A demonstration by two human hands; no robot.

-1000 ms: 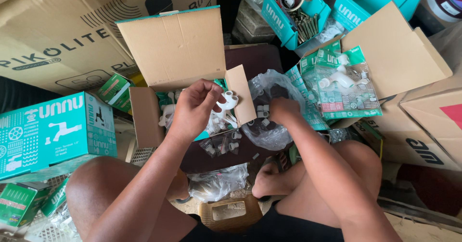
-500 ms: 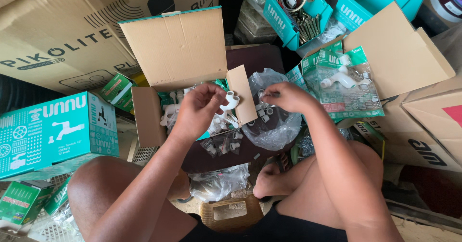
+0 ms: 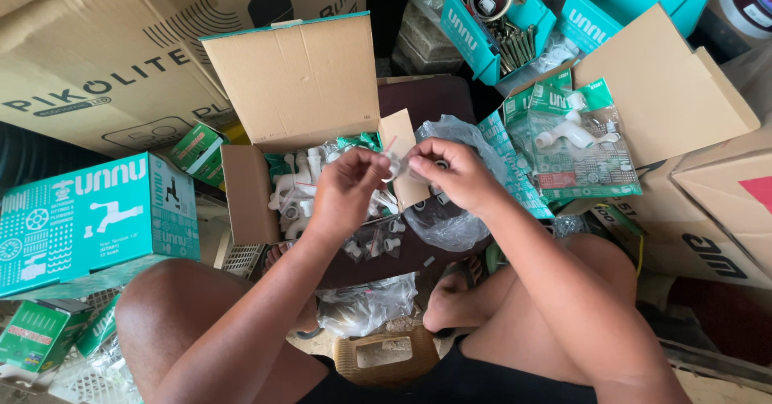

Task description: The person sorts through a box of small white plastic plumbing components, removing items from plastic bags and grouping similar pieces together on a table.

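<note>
A: Head view: where is the small white fitting (image 3: 392, 165)?
B: Above the open cardboard box (image 3: 299, 123), pinched between both hands; left hand (image 3: 347, 191) and right hand (image 3: 450, 175) meet fingertip to fingertip; its long axis is too small to tell
</note>
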